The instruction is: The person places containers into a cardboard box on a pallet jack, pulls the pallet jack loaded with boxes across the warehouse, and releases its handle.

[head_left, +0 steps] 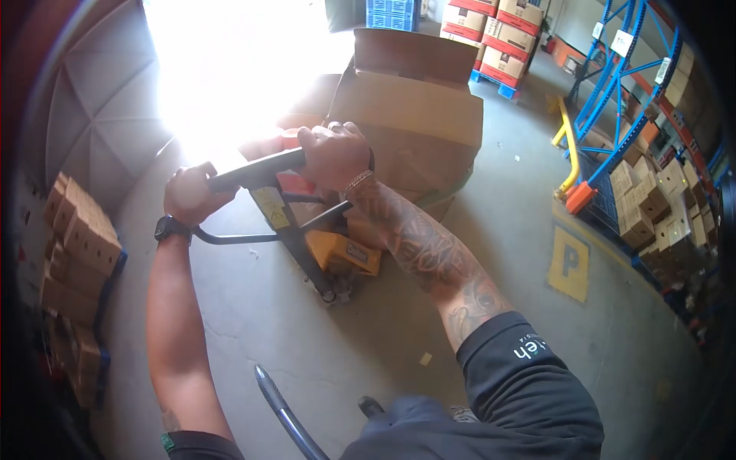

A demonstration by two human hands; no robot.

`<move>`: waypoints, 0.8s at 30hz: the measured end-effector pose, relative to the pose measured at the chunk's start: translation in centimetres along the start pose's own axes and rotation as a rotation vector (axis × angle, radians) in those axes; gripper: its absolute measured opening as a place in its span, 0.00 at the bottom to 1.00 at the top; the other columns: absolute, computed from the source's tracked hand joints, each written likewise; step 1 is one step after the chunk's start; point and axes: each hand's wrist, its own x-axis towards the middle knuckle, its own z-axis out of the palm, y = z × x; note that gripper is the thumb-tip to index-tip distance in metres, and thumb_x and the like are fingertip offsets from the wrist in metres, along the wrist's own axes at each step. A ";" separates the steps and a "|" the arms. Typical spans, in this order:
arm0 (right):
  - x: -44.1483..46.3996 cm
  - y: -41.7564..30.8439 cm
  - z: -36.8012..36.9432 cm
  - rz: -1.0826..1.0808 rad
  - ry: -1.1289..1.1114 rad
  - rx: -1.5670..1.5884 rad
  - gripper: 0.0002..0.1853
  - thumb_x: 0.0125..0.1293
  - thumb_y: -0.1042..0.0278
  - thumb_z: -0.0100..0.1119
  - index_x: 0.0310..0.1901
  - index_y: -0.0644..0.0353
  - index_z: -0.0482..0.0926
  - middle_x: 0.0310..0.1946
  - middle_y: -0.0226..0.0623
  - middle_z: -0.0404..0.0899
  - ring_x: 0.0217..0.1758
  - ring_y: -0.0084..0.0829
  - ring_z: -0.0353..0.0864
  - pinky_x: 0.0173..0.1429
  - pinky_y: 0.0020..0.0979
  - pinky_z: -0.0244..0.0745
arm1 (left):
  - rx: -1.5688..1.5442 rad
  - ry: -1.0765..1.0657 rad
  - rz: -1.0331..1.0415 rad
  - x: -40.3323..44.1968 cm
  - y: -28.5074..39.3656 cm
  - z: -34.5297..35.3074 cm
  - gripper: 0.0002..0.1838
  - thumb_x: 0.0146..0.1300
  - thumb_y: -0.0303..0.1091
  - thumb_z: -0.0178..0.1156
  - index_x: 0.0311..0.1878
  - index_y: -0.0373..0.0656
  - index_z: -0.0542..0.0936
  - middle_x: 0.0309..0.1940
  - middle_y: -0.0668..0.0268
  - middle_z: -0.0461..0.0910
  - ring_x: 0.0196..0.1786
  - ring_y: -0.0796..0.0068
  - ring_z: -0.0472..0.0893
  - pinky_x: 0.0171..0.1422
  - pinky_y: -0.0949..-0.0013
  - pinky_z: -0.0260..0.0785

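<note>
My left hand (192,193), with a dark watch at its wrist, is wrapped round the left end of the black handle bar (257,169) of a pallet jack. My right hand (336,156), with a ring and a bracelet, grips the bar's right end. Below the bar, the dark shaft runs down to the jack's yellow body (345,253). A large brown cardboard box (414,115) with a raised flap stands just beyond the jack. Something red shows behind the bar, partly hidden by my hands.
Stacked cartons (80,238) line the left side. Cartons on a blue pallet (497,83) stand at the back. On the right are blue racking (613,115), a yellow guard rail (569,146) and more boxes (652,199). Bright light floods the opening ahead.
</note>
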 end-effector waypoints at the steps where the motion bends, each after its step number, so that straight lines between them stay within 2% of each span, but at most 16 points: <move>1: 0.4 2.4 -3.8 0.009 -0.003 -0.017 0.16 0.61 0.48 0.66 0.45 0.47 0.85 0.36 0.31 0.89 0.40 0.32 0.88 0.52 0.35 0.73 | -0.009 0.005 0.008 1.2 3.4 -1.9 0.23 0.47 0.56 0.80 0.35 0.48 0.85 0.25 0.63 0.86 0.33 0.56 0.87 0.43 0.53 0.79; 3: 1.9 4.7 -0.8 -0.020 0.086 -0.097 0.15 0.61 0.44 0.65 0.37 0.46 0.80 0.29 0.28 0.85 0.34 0.33 0.86 0.44 0.39 0.75 | 0.027 0.054 0.069 5.2 2.1 1.4 0.23 0.47 0.55 0.79 0.35 0.47 0.85 0.25 0.63 0.86 0.32 0.57 0.87 0.42 0.53 0.80; 5: 3.0 6.9 1.6 -0.002 0.090 -0.193 0.15 0.61 0.44 0.64 0.36 0.46 0.79 0.28 0.29 0.84 0.33 0.33 0.86 0.43 0.40 0.75 | 0.032 0.011 0.140 9.4 0.2 4.8 0.24 0.48 0.56 0.79 0.35 0.47 0.84 0.26 0.63 0.86 0.31 0.57 0.87 0.42 0.53 0.80; 6: 4.0 7.8 3.3 0.008 0.098 -0.268 0.16 0.62 0.44 0.63 0.35 0.46 0.78 0.27 0.29 0.83 0.32 0.34 0.86 0.42 0.40 0.75 | 0.038 0.139 0.329 11.7 -1.0 7.1 0.25 0.48 0.57 0.79 0.35 0.46 0.83 0.26 0.62 0.86 0.32 0.58 0.87 0.42 0.54 0.79; 7: 5.7 9.0 5.2 -0.010 0.157 -0.267 0.16 0.62 0.44 0.62 0.34 0.47 0.76 0.26 0.30 0.82 0.29 0.35 0.85 0.40 0.42 0.74 | -0.007 0.125 0.356 14.8 -2.8 9.2 0.25 0.50 0.58 0.78 0.35 0.46 0.83 0.26 0.61 0.87 0.32 0.59 0.87 0.41 0.55 0.79; 9: 7.7 12.8 7.8 -0.043 0.174 -0.511 0.19 0.62 0.39 0.63 0.33 0.47 0.77 0.24 0.31 0.82 0.26 0.36 0.85 0.38 0.42 0.75 | -0.365 0.094 0.192 18.5 -3.8 12.1 0.25 0.52 0.58 0.77 0.36 0.46 0.83 0.27 0.61 0.87 0.33 0.59 0.88 0.41 0.56 0.80; 11: 9.6 15.8 9.0 -0.057 0.207 -0.426 0.22 0.61 0.36 0.64 0.33 0.48 0.78 0.22 0.31 0.81 0.25 0.36 0.84 0.38 0.42 0.76 | -0.226 0.109 0.346 19.5 2.2 6.6 0.25 0.54 0.59 0.77 0.37 0.47 0.84 0.26 0.61 0.87 0.34 0.59 0.88 0.41 0.55 0.80; 12: 10.0 17.1 10.1 -0.073 0.256 -0.357 0.24 0.59 0.33 0.65 0.32 0.48 0.79 0.20 0.31 0.81 0.24 0.36 0.84 0.37 0.43 0.77 | -0.072 0.020 0.156 23.2 1.1 10.3 0.25 0.53 0.60 0.77 0.37 0.47 0.84 0.27 0.62 0.87 0.34 0.60 0.88 0.42 0.56 0.80; 13: 11.3 18.2 11.2 -0.071 0.253 -0.350 0.24 0.59 0.33 0.65 0.32 0.48 0.79 0.20 0.31 0.81 0.24 0.36 0.84 0.37 0.43 0.77 | -0.068 0.014 0.152 25.9 -0.5 13.3 0.25 0.53 0.60 0.77 0.37 0.47 0.84 0.27 0.62 0.87 0.34 0.60 0.88 0.42 0.56 0.80; 14: 12.3 19.3 12.0 -0.055 0.242 -0.377 0.26 0.57 0.31 0.67 0.31 0.48 0.80 0.20 0.31 0.81 0.24 0.36 0.84 0.37 0.42 0.78 | -0.278 0.023 0.253 28.2 -1.9 15.9 0.25 0.53 0.60 0.77 0.37 0.48 0.85 0.27 0.63 0.87 0.34 0.60 0.88 0.42 0.57 0.80; 15: 13.7 20.5 12.7 -0.041 0.242 -0.413 0.27 0.54 0.29 0.69 0.31 0.48 0.80 0.19 0.31 0.81 0.24 0.36 0.85 0.38 0.42 0.79 | -0.488 0.044 0.361 30.6 -2.0 15.8 0.25 0.53 0.60 0.77 0.37 0.48 0.85 0.27 0.64 0.87 0.33 0.61 0.88 0.42 0.58 0.80; 16: 15.0 21.6 13.4 -0.044 0.252 -0.417 0.27 0.54 0.29 0.69 0.31 0.48 0.80 0.19 0.31 0.81 0.24 0.36 0.85 0.38 0.42 0.79 | -0.543 -0.010 0.359 32.2 -1.7 15.9 0.24 0.53 0.60 0.77 0.36 0.49 0.85 0.29 0.65 0.88 0.35 0.62 0.89 0.45 0.60 0.79; 17: 15.7 22.7 13.9 -0.017 0.213 -0.420 0.27 0.53 0.30 0.70 0.31 0.48 0.80 0.20 0.32 0.82 0.25 0.36 0.85 0.38 0.41 0.79 | -0.962 -0.173 0.351 33.8 -1.0 15.9 0.24 0.54 0.60 0.77 0.37 0.49 0.85 0.30 0.65 0.89 0.37 0.64 0.89 0.46 0.60 0.79; 19: 16.0 24.9 13.6 0.011 0.180 -0.433 0.27 0.52 0.30 0.71 0.31 0.49 0.81 0.21 0.32 0.83 0.26 0.37 0.86 0.39 0.41 0.80 | -0.672 -0.173 0.283 36.0 0.8 16.1 0.24 0.54 0.60 0.77 0.38 0.49 0.86 0.31 0.65 0.89 0.37 0.64 0.89 0.47 0.60 0.80; 21: 18.7 26.9 16.5 0.017 0.156 -0.473 0.27 0.52 0.31 0.72 0.32 0.49 0.82 0.22 0.32 0.84 0.27 0.37 0.87 0.39 0.39 0.80 | -0.843 -0.116 0.362 40.0 -0.2 18.1 0.23 0.54 0.58 0.77 0.40 0.49 0.87 0.31 0.64 0.89 0.36 0.65 0.89 0.47 0.60 0.80; 24: 20.9 30.5 19.5 0.056 0.133 -0.462 0.26 0.51 0.34 0.74 0.34 0.49 0.83 0.22 0.33 0.84 0.28 0.38 0.87 0.39 0.40 0.80 | -0.784 -0.163 0.324 45.6 0.0 20.6 0.23 0.53 0.57 0.77 0.39 0.48 0.88 0.31 0.64 0.89 0.37 0.64 0.88 0.48 0.59 0.79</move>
